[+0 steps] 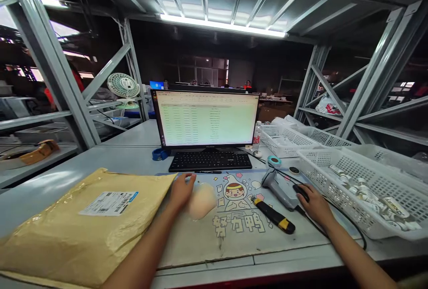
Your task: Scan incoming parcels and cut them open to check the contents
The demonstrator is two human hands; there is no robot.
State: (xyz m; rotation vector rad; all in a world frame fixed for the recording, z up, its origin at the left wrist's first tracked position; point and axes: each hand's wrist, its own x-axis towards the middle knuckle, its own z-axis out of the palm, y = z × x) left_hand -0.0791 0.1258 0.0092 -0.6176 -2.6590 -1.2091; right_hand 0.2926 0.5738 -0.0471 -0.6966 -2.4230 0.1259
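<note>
My right hand [313, 203] rests on a black computer mouse [301, 192] at the right of the mat, fingers curved over it. My left hand [182, 187] lies on the mat just below the keyboard [210, 160], fingers loosely bent, with nothing visible in them. Beside that hand is a pale rounded patch or pad [202, 200]. A large yellow padded mailing bag [76, 231] with a white shipping label [109, 203] lies to the left, close against my left forearm. Between my hands are a black and yellow utility knife [273, 216] and a grey barcode scanner [278, 187].
A monitor [207, 121] showing a table of rows stands behind the keyboard. White perforated baskets [334, 159] line the right, the nearest holding several small bottles. Blue tape [159, 154] sits left of the keyboard. Metal shelf posts [56, 57] frame the desk; a fan [123, 86] stands back left.
</note>
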